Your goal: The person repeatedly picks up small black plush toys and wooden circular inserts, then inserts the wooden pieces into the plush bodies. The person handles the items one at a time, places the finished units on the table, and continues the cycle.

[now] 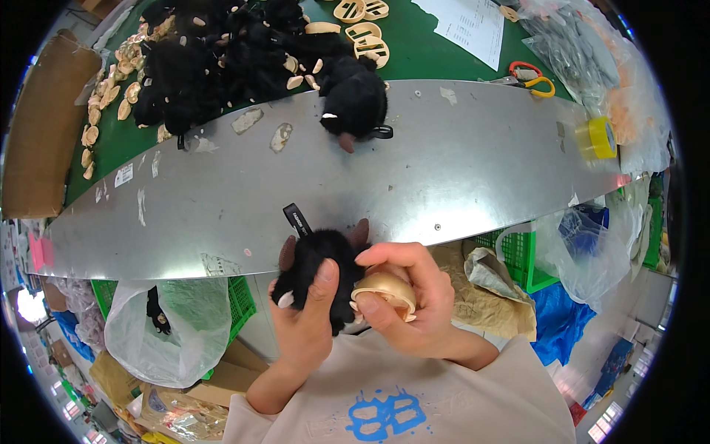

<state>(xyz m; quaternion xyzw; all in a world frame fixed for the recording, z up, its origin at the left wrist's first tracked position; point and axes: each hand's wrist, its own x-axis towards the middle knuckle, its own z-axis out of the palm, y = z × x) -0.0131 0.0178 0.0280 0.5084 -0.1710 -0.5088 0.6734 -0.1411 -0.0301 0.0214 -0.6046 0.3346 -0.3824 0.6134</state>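
Close to my chest, just past the table's near edge, my left hand (pixel 310 318) is wrapped round a black plush toy (pixel 322 259). The toy has brown ears, a white tip at its left side and a black ribbon loop with a label sticking up. Against its right side my right hand (pixel 414 296) grips a beige, rounded plastic shell (pixel 386 291), with the thumb at its lower rim. The shell's hollow side partly shows; whether it touches the toy is hidden by my fingers. Another black plush toy (pixel 356 96) lies farther off on the metal table strip.
A heap of black plush pieces (pixel 214 59) and beige plastic parts (pixel 124 78) covers the green far side. Slotted beige discs (pixel 364 33), paper (pixel 470 28), scissors (pixel 529 80) and yellow tape (pixel 597 138) lie along the metal strip (pixel 444 170). A plastic-lined green crate (pixel 240 303) stands below left.
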